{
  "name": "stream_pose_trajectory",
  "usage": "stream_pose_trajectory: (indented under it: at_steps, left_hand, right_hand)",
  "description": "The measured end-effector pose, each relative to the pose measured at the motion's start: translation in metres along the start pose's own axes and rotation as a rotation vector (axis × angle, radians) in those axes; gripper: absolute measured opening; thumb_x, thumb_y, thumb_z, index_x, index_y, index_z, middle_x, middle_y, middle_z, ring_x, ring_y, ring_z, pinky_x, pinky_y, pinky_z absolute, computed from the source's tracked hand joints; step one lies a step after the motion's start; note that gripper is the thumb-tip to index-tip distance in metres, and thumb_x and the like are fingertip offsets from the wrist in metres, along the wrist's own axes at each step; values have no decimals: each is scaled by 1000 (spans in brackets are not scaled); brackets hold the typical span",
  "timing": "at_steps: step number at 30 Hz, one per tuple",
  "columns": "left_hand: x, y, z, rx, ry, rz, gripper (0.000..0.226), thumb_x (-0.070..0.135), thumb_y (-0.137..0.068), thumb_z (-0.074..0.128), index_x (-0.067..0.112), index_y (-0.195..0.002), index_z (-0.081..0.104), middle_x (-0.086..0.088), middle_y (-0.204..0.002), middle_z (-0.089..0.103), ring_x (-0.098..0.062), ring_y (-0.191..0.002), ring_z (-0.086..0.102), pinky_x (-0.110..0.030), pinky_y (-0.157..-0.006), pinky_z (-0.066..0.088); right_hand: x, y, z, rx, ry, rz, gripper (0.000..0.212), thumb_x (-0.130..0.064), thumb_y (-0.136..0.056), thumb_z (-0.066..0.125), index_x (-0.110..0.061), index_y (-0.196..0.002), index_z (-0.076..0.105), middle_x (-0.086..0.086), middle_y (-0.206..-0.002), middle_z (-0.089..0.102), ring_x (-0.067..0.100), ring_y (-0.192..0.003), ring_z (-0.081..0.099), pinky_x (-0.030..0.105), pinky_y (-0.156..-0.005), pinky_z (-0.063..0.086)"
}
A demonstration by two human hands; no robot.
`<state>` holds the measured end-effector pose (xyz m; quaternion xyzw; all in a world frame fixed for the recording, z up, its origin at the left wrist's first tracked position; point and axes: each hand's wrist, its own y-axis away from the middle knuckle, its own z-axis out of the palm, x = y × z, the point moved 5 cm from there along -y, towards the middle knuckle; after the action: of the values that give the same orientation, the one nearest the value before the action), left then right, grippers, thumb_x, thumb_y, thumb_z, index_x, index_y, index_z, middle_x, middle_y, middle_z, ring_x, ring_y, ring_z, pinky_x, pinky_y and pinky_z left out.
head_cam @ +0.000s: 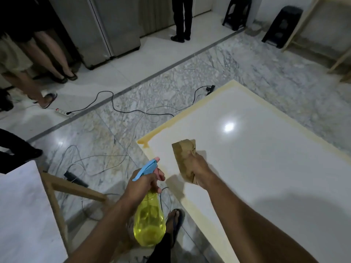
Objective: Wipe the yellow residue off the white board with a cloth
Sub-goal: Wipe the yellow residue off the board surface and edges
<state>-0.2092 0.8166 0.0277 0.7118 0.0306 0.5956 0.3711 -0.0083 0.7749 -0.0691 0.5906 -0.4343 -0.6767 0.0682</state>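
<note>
A large glossy white board [266, 158] fills the right half of the view, with yellow residue [182, 118] running along its edges and pooling at its near-left corner. My right hand [199, 166] grips a folded tan cloth [185, 154], held over the board close to that corner. Whether the cloth touches the surface I cannot tell. To the left of the board's edge, my left hand [144, 184] holds a yellow spray bottle [149, 223] with a blue and pink trigger head, nozzle pointing up and left.
Tangled cables [114, 109] and a power strip [61, 112] lie on the marble floor left of the board. A second board on a wooden frame [24, 215] stands at lower left. Several people's legs stand at the back and left. Two black stools [281, 25] stand at far right.
</note>
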Motion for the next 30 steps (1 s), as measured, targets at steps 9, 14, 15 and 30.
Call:
stream_pose_trajectory:
  at_steps: [9,14,15,30]
  left_hand:
    - [-11,78,97,-220,-197,99,30,-7,-82,45,-7,-102,68,-15,-102,75,-32,-59,62,-35,-62,54]
    - [-11,120,175,-406,-307,117,38,-6,-83,46,17,-89,75,-9,-90,76,-29,-57,63,-39,-67,54]
    - [-12,126,188,-442,-321,124,40,-5,-85,46,23,-87,75,-6,-87,77,-28,-57,64,-41,-68,54]
    - [-34,171,410,-985,-529,128,57,-5,-88,45,27,-129,67,-15,-77,65,-25,-60,57,-37,-64,57]
  right_hand:
    - [59,133,-135,147,-615,-16,44,-41,-92,71,-20,-130,65,7,-123,74,32,-114,69,55,-102,53]
    - [82,206,-211,290,-773,-102,42,-33,-93,71,-15,-130,63,11,-125,72,34,-116,67,52,-102,53]
    - [85,217,-222,307,-805,-116,39,-32,-93,71,-15,-128,64,12,-124,72,34,-115,67,52,-102,53]
    - [177,321,-375,673,-1145,-249,52,-35,-92,67,-12,-138,59,15,-136,66,36,-126,62,57,-113,42]
